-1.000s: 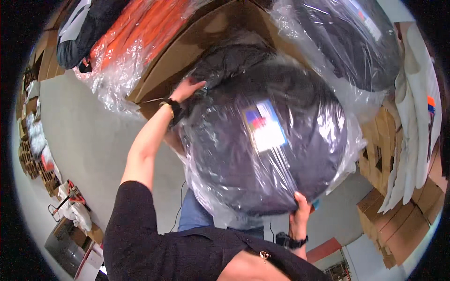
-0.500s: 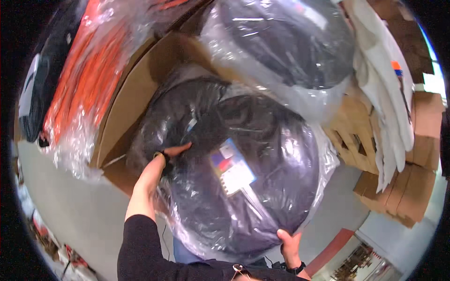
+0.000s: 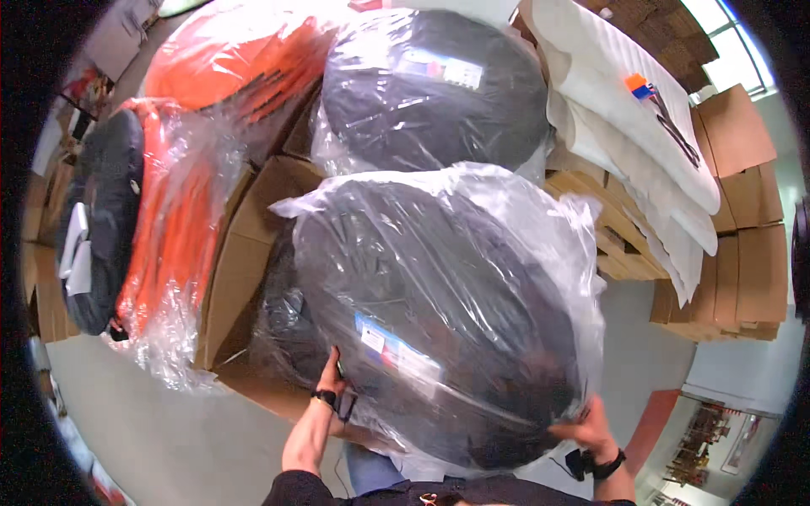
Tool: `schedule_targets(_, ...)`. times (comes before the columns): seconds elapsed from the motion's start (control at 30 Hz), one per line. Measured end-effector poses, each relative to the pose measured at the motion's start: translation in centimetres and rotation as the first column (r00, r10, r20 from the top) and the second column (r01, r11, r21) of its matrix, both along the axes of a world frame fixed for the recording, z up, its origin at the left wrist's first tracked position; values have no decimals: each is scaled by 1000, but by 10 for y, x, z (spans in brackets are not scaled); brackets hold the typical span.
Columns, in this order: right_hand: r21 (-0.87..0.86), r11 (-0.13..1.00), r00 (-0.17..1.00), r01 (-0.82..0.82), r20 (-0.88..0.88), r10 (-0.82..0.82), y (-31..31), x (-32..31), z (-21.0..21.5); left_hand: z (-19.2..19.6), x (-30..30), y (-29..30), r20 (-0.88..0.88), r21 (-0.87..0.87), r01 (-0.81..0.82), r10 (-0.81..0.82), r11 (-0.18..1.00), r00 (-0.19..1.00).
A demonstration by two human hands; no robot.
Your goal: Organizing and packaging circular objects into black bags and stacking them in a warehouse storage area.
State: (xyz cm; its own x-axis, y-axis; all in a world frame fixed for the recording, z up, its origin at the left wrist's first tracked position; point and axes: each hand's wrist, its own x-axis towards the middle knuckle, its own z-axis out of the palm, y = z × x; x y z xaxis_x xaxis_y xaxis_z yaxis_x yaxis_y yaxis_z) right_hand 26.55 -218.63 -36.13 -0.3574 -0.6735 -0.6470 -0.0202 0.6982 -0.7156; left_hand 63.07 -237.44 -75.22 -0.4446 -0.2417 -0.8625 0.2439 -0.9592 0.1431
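Observation:
A large round black disc-shaped bundle (image 3: 439, 312) in clear plastic fills the middle, tilted in front of me. A printed card (image 3: 396, 354) lies on its face under the plastic. At its lower left edge is my left hand (image 3: 333, 378), closed on the bundle, its fingers partly hidden. My right hand (image 3: 593, 428) grips the lower right rim with the thumb over the front. Behind the bundle's left side, another black plastic-wrapped bundle (image 3: 291, 325) shows in an open cardboard box (image 3: 232, 270).
Beyond is another wrapped black disc (image 3: 430, 101). Plastic-wrapped orange bundles (image 3: 173, 228) and a black round case (image 3: 110, 219) stand left. To the right, white sheeting (image 3: 624, 118) carries an orange-and-blue handled tool (image 3: 645, 88), with cardboard boxes (image 3: 738, 253) beside it.
The bundle has tilted and moved up and right, uncovering the one in the box. My left hand went from its face to its lower left edge; my right hand moved right, still gripping.

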Motion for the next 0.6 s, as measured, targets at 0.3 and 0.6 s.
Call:
schedule_targets(0.3, -512, 846, 988, 150, 101, -114, -149, -155, -20, 235, -64, -152, 128, -511, 13, 61, 859, 990)
schedule_targets(0.6, -582, 751, 949, 312, 220, -224, -322, -328, -77, 351, -237, -360, 340, -869, 406, -253, 285, 906)
